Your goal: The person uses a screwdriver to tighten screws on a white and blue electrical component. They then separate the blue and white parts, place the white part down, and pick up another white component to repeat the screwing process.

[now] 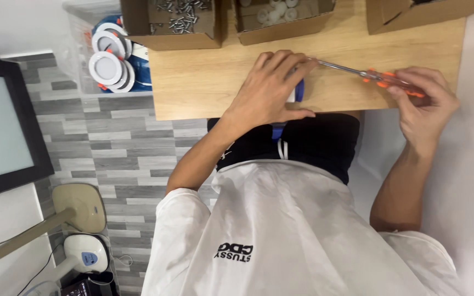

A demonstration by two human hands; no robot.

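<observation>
1. The wooden tabletop (pixel 204 82) fills the upper middle of the view, with the person seated at its near edge, wearing a white shirt and dark shorts.
2. Three open cardboard boxes stand along the far edge: the left box (pixel 171 24) holds metal screws, the middle box (pixel 281 22) holds small white parts, and the right box (pixel 412 13) shows too little to tell its contents.
3. A clear plastic bin (pixel 83 60), to the left of the tabletop and lower down, holds round white lamp fittings (pixel 108 60) with orange clips.
4. The left hand (pixel 272 87) lies curled over a small blue-and-white part (pixel 297 90), pressing it against the tabletop near the near edge; most of the part is hidden.
5. The right hand (pixel 423 101) is closed around the orange handle of a screwdriver (pixel 368 73).
6. The screwdriver's metal shaft runs leftward to the left hand's fingertips (pixel 303 66), where its tip is hidden.
</observation>
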